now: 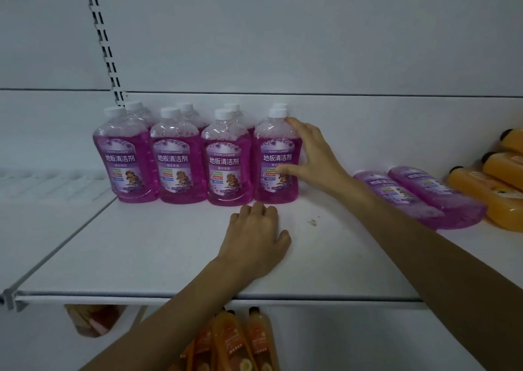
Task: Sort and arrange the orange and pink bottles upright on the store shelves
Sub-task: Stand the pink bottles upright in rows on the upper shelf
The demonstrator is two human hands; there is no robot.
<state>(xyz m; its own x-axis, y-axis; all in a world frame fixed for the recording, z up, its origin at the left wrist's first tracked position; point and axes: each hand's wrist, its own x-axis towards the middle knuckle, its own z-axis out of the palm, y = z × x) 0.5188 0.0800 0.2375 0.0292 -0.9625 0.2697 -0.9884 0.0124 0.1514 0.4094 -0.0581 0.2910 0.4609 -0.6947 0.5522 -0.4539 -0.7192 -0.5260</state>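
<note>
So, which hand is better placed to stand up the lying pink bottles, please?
The right hand, on the end upright bottle, is nearer the lying pink bottles; the left hand sits farther left.

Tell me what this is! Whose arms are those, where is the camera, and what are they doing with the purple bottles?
There is no robot here, just a person. The one picture comes from a camera worn on their head, looking down, so you see their arms as you see your own. Their right hand grips the front right bottle of the standing pink bottles, which are in two rows on the white shelf. Their left hand rests on the shelf and holds nothing. Further right, two pink bottles lie on their sides, next to orange bottles that are also lying down. Some lower orange bottles show beneath the shelf.
</note>
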